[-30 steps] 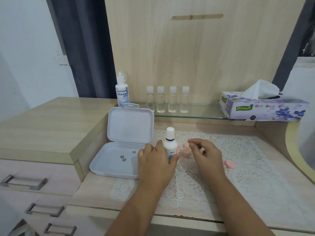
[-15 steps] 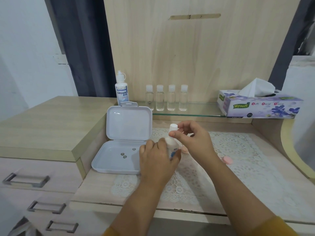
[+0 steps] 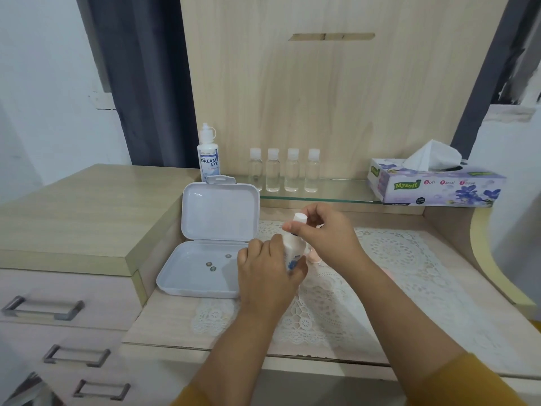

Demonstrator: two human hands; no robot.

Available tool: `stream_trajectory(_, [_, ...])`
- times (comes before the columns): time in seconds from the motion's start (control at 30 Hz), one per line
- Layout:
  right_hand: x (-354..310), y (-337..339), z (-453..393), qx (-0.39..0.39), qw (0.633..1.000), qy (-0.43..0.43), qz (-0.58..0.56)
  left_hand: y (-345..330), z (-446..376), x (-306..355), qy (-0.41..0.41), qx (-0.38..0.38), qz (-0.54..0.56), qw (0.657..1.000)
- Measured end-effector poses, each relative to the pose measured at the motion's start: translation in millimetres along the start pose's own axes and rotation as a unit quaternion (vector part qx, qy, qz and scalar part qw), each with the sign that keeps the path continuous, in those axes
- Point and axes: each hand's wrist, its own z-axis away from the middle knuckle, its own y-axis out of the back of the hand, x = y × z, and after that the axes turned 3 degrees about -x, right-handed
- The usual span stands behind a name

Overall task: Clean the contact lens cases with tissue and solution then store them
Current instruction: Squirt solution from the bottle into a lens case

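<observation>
On a pale wooden dressing table (image 3: 181,326) with a lace mat, the left hand (image 3: 268,276) wraps a small white solution bottle (image 3: 292,250) upright. The right hand (image 3: 328,232) pinches its cap (image 3: 300,218); twisting gently avoids spills. A pink contact lens case (image 3: 315,257) peeks just behind.

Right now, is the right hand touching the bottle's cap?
Touching: the head view shows the right hand pinching the white cap of the solution bottle.
</observation>
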Motion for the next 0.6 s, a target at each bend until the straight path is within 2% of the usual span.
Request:
stream_trajectory(0.13, [-5.6, -0.9, -3.6, -0.011, 1.0, -0.022, -0.004, -0.8, -0.5, -1.1, 0.0, -0.001, -0.006, 1.0])
stream_trajectory(0.4, [-5.3, 4.8, -8.3, -0.055, 0.998, -0.01, 0.009, -1.0, -0.2, -0.8, -0.004, -0.002, -0.006, 1.0])
stream_trajectory(0.6, [-9.5, 15.9, -9.7, -0.135, 0.991, 0.003, 0.006, 1.0, -0.1, -1.3, 0.006, 0.005, 0.014, 1.0])
